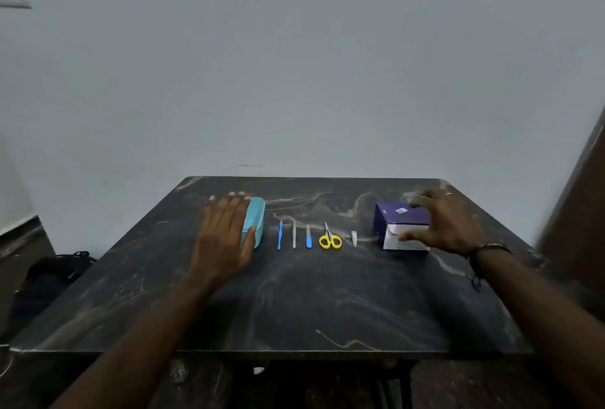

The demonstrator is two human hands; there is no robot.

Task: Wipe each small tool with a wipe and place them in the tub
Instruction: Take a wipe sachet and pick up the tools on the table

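Your left hand lies flat, fingers straight, over the tub at centre-left | right hand fingers spread over the box at centre-right | tools in a row between, untouched

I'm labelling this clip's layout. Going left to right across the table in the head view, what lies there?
left hand → teal tub → blue-handled tool → metal tool → blue-tipped file → yellow scissors → nail clipper → wipe box → right hand.
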